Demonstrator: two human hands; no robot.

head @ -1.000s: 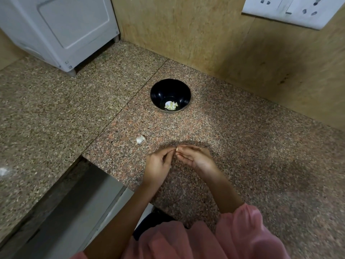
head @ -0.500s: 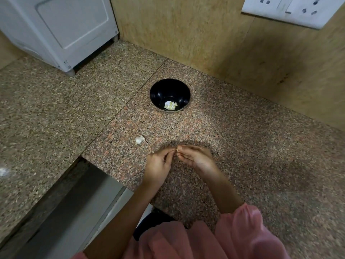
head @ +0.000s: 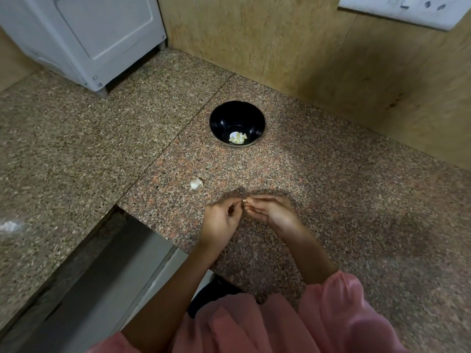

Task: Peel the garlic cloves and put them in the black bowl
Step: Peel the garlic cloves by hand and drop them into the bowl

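Observation:
The black bowl (head: 224,118) stands on the granite counter near the back wall and holds a few peeled garlic pieces (head: 237,138). An unpeeled clove (head: 195,184) lies on the counter to the left, between the bowl and my hands. My left hand (head: 221,220) and my right hand (head: 272,211) meet fingertip to fingertip just above the counter, pinching a small pale garlic clove (head: 244,200) between them. Most of that clove is hidden by my fingers.
A white appliance (head: 84,39) stands at the back left. A wooden wall with a white socket plate (head: 402,8) runs behind the bowl. The counter drops off at a step (head: 119,207) to my left. A white smear (head: 10,225) marks the far left.
My hands stay together at the same spot, with only slight finger movement on the clove. The camera has shifted a little.

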